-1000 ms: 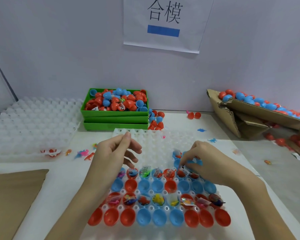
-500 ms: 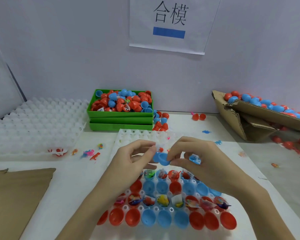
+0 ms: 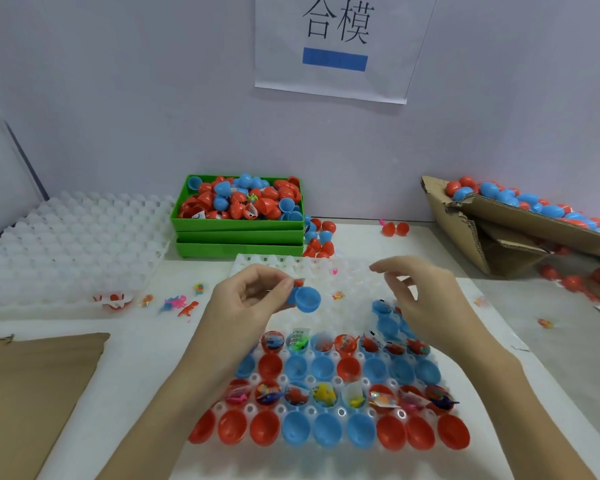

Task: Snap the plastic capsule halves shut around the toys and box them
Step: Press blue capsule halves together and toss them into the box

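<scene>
My left hand pinches a blue capsule half above the clear plastic tray; a bit of red shows behind the half. My right hand hovers apart to the right, fingers spread, holding nothing. Below the hands the tray holds rows of red and blue capsule halves, some filled with small toys. The cardboard box at the right holds several closed red and blue capsules.
Green stacked bins full of loose capsule halves stand at the back. A stack of empty clear trays lies on the left. Loose toys lie beside it. A cardboard sheet lies front left. Stray capsules sit by the box.
My hands rose from the tray and met around the blue half. Now my right hand has let go and drawn off to the right, and my left hand keeps the half.
</scene>
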Available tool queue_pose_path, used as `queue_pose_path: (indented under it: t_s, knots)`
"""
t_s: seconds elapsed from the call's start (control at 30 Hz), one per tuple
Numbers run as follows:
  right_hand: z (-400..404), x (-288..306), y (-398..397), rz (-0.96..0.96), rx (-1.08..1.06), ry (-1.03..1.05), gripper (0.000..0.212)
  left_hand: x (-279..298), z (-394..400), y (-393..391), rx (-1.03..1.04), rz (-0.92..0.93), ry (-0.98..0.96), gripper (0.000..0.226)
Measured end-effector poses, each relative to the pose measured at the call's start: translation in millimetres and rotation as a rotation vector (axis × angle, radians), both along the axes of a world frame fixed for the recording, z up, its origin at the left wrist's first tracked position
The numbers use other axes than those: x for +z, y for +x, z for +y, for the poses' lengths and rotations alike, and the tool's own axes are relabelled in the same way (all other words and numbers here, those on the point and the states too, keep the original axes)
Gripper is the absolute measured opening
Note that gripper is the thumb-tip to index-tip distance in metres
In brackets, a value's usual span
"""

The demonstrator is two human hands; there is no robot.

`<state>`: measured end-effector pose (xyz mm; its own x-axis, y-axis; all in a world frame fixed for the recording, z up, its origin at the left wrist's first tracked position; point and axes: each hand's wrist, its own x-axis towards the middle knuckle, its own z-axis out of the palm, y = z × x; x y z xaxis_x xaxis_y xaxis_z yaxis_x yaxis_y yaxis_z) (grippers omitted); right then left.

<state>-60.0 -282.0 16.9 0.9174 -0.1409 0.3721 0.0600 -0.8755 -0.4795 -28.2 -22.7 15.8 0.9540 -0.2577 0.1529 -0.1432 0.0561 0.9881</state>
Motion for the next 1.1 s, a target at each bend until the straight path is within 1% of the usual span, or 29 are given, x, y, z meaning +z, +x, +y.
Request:
queue_pose_path:
  t_s: [0.1,0.23,0.3,0.4,0.5,0.67,0.77,0.83,0.87,0.93,0.97,1.0,1.1]
  knots:
    - [-1.0,-7.6,4.6,0.127,-0.035,-0.052,0.036,1.5,-1.0,-0.1,0.01,-0.031,0.002,0.012]
    - [16.3,-7.8,6.0,0.168,0.151,-0.091,0.033,0.8,0.4,-0.4,0.015,-0.06,0.045,0.007]
    - [27.0,-10.7,9.3,0.212,0.206,-0.136,0.031,0.1,0.4,-0.8,-0.011,-0.082,0.086,0.004]
    - [35.8,-10.8,16.3,0.24,0.153,-0.169,0.028,0.0,-0.4,-1.7,-0.054,-0.134,0.128,0.005]
    - [37.8,-10.9,20.9,0.222,0.144,-0.177,0.025,0.2,-0.7,-3.0,-0.099,-0.172,0.156,0.007]
    - [38.7,-12.6,21.4,0.089,0.097,-0.065,0.019,-0.4,-2.3,-4.5,-0.123,-0.202,0.203,0.01]
    - [38.2,-4.3,15.2,-0.095,0.081,0.062,0.016,-1.2,-2.0,-3.6,-0.114,-0.197,0.217,0.011]
    - [38.5,4.8,7.5,-0.205,0.114,0.246,0.013,-2.1,-1.3,-2.8,-0.089,-0.191,0.23,0.012]
    - [39.5,9.8,3.1,-0.218,0.166,0.374,0.013,-2.7,-1.4,-2.5,-0.076,-0.191,0.236,0.012]
    - [45.3,17.7,-5.4,-0.182,0.296,0.597,0.014,-3.7,-1.9,-2.1,-0.06,-0.195,0.244,0.012]
    - [48.8,19.2,-8.3,-0.161,0.342,0.642,0.015,-3.9,-2.3,-2.0,-0.058,-0.197,0.239,0.013]
    - [52.0,19.1,-10.1,-0.149,0.367,0.643,0.014,-4.1,-2.6,-2.1,-0.056,-0.199,0.23,0.014]
    - [58.8,15.1,-10.4,-0.143,0.364,0.51,0.013,-2.9,-2.5,-2.7,-0.054,-0.199,0.189,0.015]
